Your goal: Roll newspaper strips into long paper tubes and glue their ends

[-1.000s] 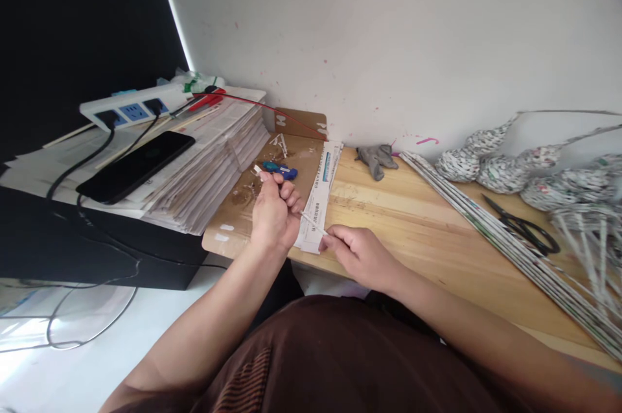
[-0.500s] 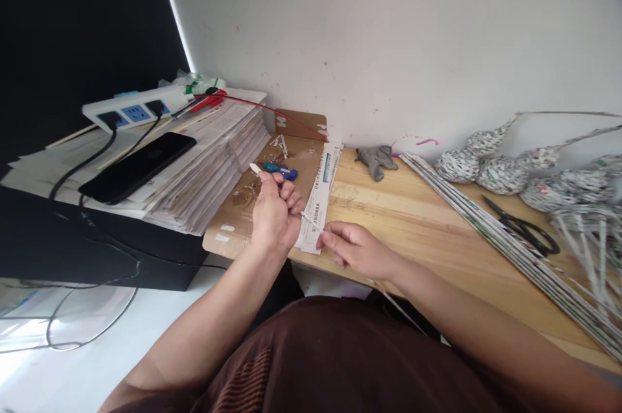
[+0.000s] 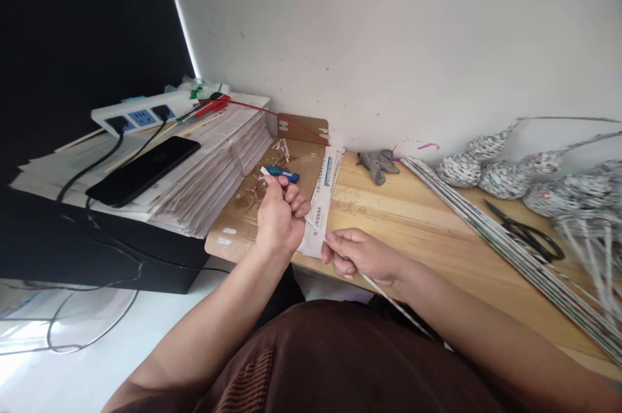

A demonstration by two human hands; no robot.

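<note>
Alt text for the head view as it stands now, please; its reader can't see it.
A person's left hand and right hand hold a thin pale rod at a wooden table, near newspaper strips. To the left, a phone and a power strip lie on stacked paper; to the right are scissors, long thin rods and woven-looking pieces.

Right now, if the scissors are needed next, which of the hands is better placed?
Right, probably: the right hand is nearer the scissors, though it grips a thin pale rod; the left hand is farther away.
</note>
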